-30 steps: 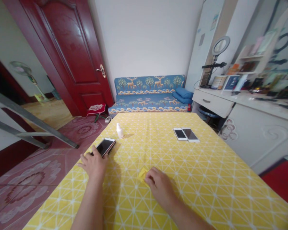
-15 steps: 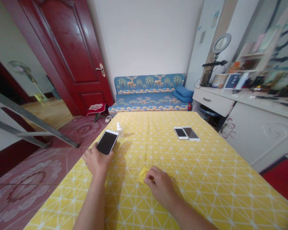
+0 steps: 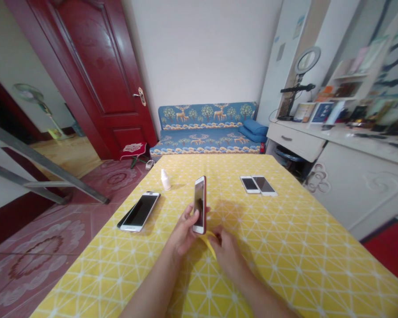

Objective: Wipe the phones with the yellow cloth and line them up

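Clasping the red-edged phone (image 3: 200, 201) tilted up above the table (image 3: 278, 256), low between thumb and fingers of the left hand (image 3: 182, 232), perhaps to leave most screen uncovered, and pinching the yellow cloth (image 3: 208, 246) nearby with the right hand (image 3: 228, 249).

Four phones certain: two white phones (image 3: 264, 185) paired at right; one white-edged phone (image 3: 142, 212) at left, atop one dark slab (image 3: 122, 220), too covered to call fifth; one red-cased phone (image 3: 200, 205) held. Two hands: one left hand (image 3: 184, 229), one right hand (image 3: 226, 247). One yellow cloth (image 3: 210, 247). On counter (image 3: 285, 251), one white bottle (image 3: 165, 181). Beyond: one sofa (image 3: 205, 132), one red door (image 3: 89, 62), one fan (image 3: 29, 93), one stool (image 3: 133, 149).
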Demonstrator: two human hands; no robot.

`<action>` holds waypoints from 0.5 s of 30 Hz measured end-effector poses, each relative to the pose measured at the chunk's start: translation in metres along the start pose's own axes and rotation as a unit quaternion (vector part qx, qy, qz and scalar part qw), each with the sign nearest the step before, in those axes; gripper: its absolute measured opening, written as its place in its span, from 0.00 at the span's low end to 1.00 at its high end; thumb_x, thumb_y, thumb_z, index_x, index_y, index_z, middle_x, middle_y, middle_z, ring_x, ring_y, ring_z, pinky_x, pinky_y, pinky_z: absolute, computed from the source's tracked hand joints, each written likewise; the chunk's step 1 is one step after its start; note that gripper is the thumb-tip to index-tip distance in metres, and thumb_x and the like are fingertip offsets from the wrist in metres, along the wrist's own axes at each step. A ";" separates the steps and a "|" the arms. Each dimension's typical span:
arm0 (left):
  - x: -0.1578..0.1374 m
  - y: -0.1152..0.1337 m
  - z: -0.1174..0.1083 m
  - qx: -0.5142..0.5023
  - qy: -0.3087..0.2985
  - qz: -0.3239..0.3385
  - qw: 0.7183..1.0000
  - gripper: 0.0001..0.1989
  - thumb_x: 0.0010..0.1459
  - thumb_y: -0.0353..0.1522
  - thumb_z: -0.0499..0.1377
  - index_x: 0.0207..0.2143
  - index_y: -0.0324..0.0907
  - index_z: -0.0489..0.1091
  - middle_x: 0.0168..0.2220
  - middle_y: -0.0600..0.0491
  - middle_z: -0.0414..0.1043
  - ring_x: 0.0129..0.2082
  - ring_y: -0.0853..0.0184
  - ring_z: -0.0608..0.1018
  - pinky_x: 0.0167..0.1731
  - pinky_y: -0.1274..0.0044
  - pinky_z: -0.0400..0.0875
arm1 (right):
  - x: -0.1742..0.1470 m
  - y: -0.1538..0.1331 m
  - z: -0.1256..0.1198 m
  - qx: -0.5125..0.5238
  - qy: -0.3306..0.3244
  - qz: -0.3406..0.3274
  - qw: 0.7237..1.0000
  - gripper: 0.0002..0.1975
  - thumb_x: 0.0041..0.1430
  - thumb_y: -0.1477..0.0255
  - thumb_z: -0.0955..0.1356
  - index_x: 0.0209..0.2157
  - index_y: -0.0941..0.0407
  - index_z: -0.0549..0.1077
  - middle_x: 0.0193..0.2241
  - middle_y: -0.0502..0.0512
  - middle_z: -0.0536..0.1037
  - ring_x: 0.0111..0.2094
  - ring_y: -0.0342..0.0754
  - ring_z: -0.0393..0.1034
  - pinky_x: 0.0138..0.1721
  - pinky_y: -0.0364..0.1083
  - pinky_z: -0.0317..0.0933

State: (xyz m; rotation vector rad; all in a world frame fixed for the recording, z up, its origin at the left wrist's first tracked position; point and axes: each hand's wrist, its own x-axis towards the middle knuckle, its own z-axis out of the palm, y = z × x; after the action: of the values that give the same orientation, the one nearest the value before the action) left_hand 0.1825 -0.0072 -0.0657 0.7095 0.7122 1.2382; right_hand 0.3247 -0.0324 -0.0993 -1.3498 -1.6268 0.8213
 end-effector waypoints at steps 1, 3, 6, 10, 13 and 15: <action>-0.001 -0.001 0.002 -0.015 -0.017 -0.009 1.000 0.20 0.53 0.35 0.64 0.48 0.44 0.65 0.46 0.49 0.75 0.29 0.75 0.76 0.26 0.84 0.68 | 0.003 0.003 -0.001 0.055 0.011 0.026 0.998 0.08 0.55 0.65 0.64 0.26 0.54 0.65 0.22 0.48 0.70 0.24 0.46 0.66 0.25 0.43 0.58; -0.002 -0.003 0.003 -0.043 -0.037 -0.024 0.998 0.22 0.56 0.33 0.62 0.53 0.45 0.62 0.50 0.46 0.72 0.36 0.70 0.78 0.32 0.81 0.72 | 0.006 0.007 -0.003 0.159 0.022 0.086 0.983 0.14 0.55 0.58 0.64 0.29 0.54 0.66 0.21 0.47 0.69 0.20 0.44 0.64 0.19 0.42 0.55; -0.001 -0.006 0.000 -0.063 -0.029 -0.045 0.997 0.27 0.56 0.32 0.60 0.58 0.45 0.58 0.52 0.44 0.71 0.43 0.62 0.78 0.38 0.73 0.74 | 0.009 0.008 -0.009 0.256 0.053 0.147 0.954 0.18 0.54 0.53 0.65 0.33 0.54 0.67 0.20 0.46 0.69 0.17 0.43 0.62 0.15 0.40 0.52; 0.002 -0.009 -0.004 -0.085 -0.047 -0.087 0.991 0.29 0.59 0.37 0.57 0.61 0.39 0.56 0.53 0.40 0.70 0.49 0.56 0.75 0.43 0.68 0.73 | 0.014 0.009 -0.020 0.290 0.142 0.114 0.940 0.15 0.54 0.58 0.67 0.37 0.55 0.69 0.30 0.51 0.75 0.29 0.47 0.70 0.27 0.44 0.64; 0.004 -0.009 -0.005 -0.110 -0.080 -0.127 0.982 0.28 0.62 0.43 0.52 0.59 0.36 0.59 0.51 0.38 0.71 0.50 0.55 0.75 0.42 0.67 0.73 | 0.017 0.009 -0.029 0.245 0.207 0.070 0.945 0.15 0.56 0.60 0.66 0.40 0.55 0.69 0.34 0.54 0.75 0.33 0.49 0.70 0.33 0.45 0.65; 0.004 -0.010 -0.004 -0.119 -0.093 -0.151 0.977 0.29 0.62 0.46 0.49 0.57 0.35 0.62 0.49 0.38 0.73 0.49 0.54 0.75 0.42 0.66 0.72 | 0.016 0.007 -0.032 0.192 0.224 0.023 0.955 0.13 0.58 0.61 0.65 0.40 0.55 0.68 0.35 0.54 0.75 0.34 0.48 0.70 0.34 0.45 0.64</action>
State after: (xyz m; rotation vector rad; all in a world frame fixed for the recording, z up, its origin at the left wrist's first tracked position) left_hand 0.1855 -0.0046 -0.0768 0.4893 0.4856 0.9454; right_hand 0.3559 -0.0165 -0.0891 -1.1895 -1.0252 0.7449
